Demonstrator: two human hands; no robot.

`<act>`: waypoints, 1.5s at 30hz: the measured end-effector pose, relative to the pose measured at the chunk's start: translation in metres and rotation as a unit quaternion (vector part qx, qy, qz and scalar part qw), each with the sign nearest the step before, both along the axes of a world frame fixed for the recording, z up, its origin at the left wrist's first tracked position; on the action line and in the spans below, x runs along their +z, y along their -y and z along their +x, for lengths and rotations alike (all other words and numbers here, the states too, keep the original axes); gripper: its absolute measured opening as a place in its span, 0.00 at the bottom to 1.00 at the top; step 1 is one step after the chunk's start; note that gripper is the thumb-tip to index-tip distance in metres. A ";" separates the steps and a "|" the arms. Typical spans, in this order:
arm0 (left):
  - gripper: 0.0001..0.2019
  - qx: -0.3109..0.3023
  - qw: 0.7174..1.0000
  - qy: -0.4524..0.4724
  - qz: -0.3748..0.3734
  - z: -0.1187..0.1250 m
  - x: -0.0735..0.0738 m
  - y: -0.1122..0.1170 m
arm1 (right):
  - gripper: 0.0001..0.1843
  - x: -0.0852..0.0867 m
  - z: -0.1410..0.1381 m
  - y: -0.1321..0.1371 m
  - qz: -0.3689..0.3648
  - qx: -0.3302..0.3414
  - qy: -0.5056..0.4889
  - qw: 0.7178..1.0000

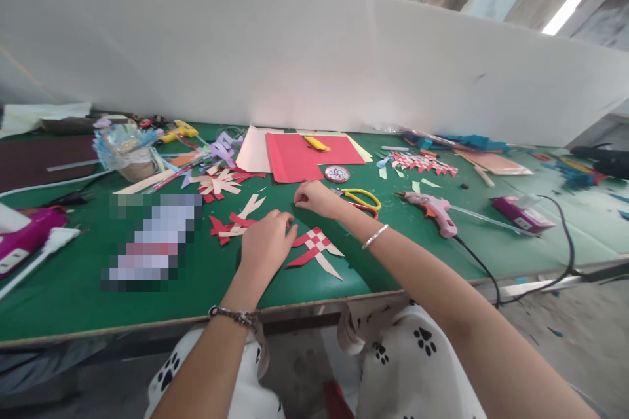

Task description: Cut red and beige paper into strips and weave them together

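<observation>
My left hand (268,240) is over the green table with its fingers curled and the thumb close to them; what they hold, if anything, is hidden. Just beyond it, my right hand (314,200) has its fingers bent down in a pinch near the tabletop, and their tips do not show clearly. A red-and-cream woven paper piece (315,241) with loose strip ends lies to the right of my left hand. Red and cream paper strips (236,229) lie partly behind my left hand. Yellow-handled scissors (362,196) rest beside my right wrist.
Red paper (295,160) carries a yellow cutter (317,143); a round tin (337,174) sits in front. At right lie a pink glue gun (432,209), its cord over the edge, and a purple box (521,215). A pixelated patch (154,239) covers something at left.
</observation>
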State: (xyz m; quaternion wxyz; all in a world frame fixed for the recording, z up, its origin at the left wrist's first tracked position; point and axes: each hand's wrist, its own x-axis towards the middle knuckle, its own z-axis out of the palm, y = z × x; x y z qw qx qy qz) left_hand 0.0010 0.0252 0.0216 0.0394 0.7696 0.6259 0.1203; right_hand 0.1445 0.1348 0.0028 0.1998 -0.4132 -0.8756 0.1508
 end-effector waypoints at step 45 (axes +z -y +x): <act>0.13 -0.055 0.997 0.013 -0.046 0.002 0.011 0.005 | 0.07 0.000 0.051 0.089 -0.003 0.025 -0.103 0.994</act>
